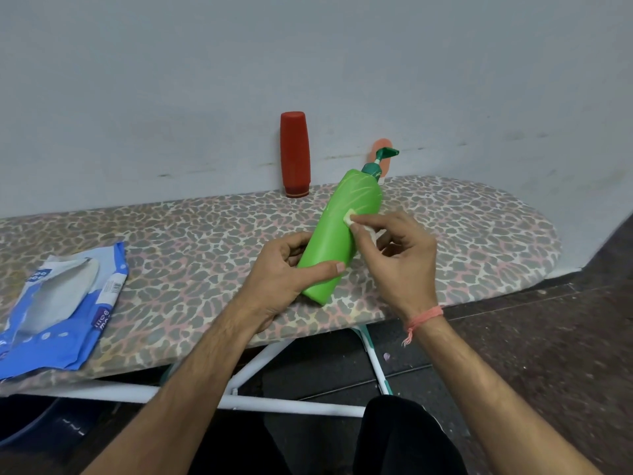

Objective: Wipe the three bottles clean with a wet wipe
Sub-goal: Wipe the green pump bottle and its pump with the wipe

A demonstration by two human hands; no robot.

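Green bottle (342, 231) — tilted, pump up-right (away) — in left hand (277, 279).

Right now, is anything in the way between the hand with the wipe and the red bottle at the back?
Yes. The green bottle, tilted in the left hand, lies between the right hand pinching the wipe and the red bottle standing by the wall. Nothing else visible stands on that stretch of ironing board.

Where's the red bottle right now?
In the head view the red bottle stands cap-down at the far edge of the ironing board, against the wall, just left of the tilted green pump bottle being wiped.
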